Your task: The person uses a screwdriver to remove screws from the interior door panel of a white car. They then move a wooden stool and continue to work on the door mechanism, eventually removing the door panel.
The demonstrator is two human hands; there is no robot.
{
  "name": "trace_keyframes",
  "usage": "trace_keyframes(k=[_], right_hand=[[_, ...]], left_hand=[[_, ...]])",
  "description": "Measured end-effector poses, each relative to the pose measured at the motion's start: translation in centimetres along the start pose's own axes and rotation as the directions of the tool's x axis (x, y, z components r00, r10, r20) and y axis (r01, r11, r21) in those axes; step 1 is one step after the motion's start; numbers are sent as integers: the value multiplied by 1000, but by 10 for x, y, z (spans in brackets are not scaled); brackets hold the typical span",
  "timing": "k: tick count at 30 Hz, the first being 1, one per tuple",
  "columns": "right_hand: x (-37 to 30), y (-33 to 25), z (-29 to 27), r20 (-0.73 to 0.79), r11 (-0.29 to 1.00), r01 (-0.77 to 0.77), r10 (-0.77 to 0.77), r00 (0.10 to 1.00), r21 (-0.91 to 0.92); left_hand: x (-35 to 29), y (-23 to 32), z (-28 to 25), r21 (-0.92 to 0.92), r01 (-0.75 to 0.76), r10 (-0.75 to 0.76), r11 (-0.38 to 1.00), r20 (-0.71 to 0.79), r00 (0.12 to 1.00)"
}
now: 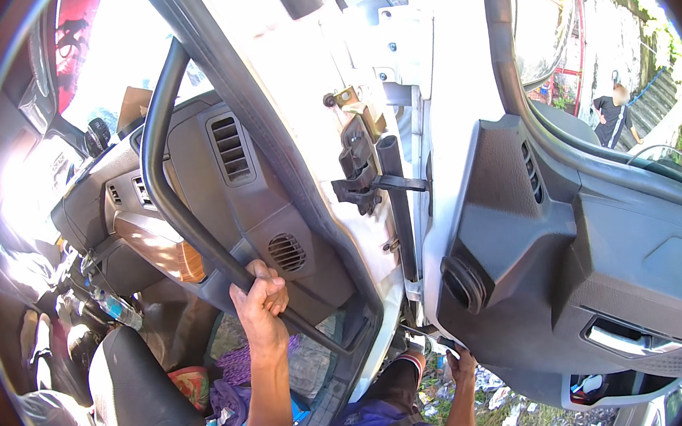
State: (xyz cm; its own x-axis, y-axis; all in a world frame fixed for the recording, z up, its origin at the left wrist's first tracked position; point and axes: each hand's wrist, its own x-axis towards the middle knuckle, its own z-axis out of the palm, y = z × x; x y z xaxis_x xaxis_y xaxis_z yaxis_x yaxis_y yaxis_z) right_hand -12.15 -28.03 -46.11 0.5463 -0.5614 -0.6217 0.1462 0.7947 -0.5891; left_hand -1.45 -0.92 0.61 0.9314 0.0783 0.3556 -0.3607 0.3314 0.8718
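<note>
My left hand (pixel 259 298) is wrapped round a long black grab handle (pixel 159 175) on the door pillar of a vehicle. Low down by the inner corner of the open door (pixel 522 271), my right hand (pixel 461 362) has its fingers bent closed. A small dark piece shows at its fingertips, too small to name. Above it, a black door check strap (pixel 400 183) spans the gap between pillar and door. Dark latch-like hardware (pixel 359 163) sits on the white pillar.
Left of the handle lie the dashboard (pixel 191 145) and a dark seat (pixel 135 397). Purple cloth (pixel 231 394) and other items cover the cab floor. Litter and grass (pixel 495 393) lie below the door. Another person (pixel 612 118) stands outside, beyond the door window.
</note>
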Motion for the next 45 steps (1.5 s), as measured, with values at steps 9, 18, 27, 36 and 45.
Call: trace_keyframes(k=[9, 18, 27, 36, 45], right_hand=[[33, 35, -31, 376, 954, 165, -254, 891, 252], [24, 57, 32, -145, 797, 372, -347, 927, 476], [32, 34, 41, -269, 601, 267, -89, 959, 753], [40, 29, 51, -338, 562, 317, -69, 939, 764], [36, 35, 60, -360, 557, 330, -60, 931, 762]], left_hand=[[-1, 0, 4, 5, -5, 5, 1000, -40, 999], [-1, -1, 4, 50, -31, 30, 998, 12, 999], [4, -10, -1, -17, -45, 45, 999, 6, 999], [10, -10, -12, -120, -7, 34, 993, 218, 975], [7, -7, -8, -80, -4, 18, 997, 178, 984]])
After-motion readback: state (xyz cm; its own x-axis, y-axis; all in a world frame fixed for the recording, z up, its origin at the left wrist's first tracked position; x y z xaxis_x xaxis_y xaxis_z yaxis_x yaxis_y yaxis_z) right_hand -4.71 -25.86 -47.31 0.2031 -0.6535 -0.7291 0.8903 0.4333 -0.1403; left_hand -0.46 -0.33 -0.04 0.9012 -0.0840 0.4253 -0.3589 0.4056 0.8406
